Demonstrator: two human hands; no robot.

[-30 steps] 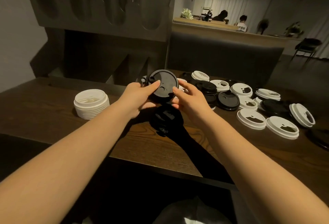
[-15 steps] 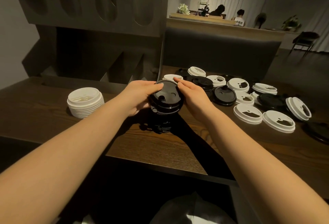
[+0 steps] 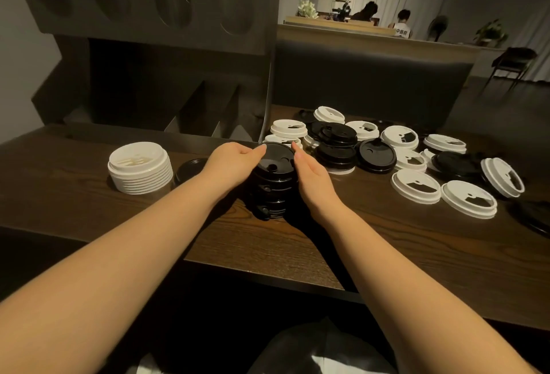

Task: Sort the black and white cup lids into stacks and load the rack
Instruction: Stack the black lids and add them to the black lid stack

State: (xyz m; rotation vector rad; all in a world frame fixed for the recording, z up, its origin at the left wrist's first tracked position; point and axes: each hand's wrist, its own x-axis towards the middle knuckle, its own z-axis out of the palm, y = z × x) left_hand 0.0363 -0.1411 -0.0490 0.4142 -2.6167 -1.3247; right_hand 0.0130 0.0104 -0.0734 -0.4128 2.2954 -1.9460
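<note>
Two hands hold a tall stack of black lids (image 3: 272, 183) that stands on the dark wood tabletop (image 3: 268, 242). The left hand (image 3: 230, 162) wraps its fingers round the left side, with the thumb on the top lid. The right hand (image 3: 312, 175) presses its fingers on the right side. A stack of white lids (image 3: 140, 171) sits off to the left, with one black lid (image 3: 190, 167) lying just beside it. Many loose black and white lids (image 3: 413, 162) lie spread out on the right. The dark rack (image 3: 154, 46) stands behind, at the back of the tabletop.
</note>
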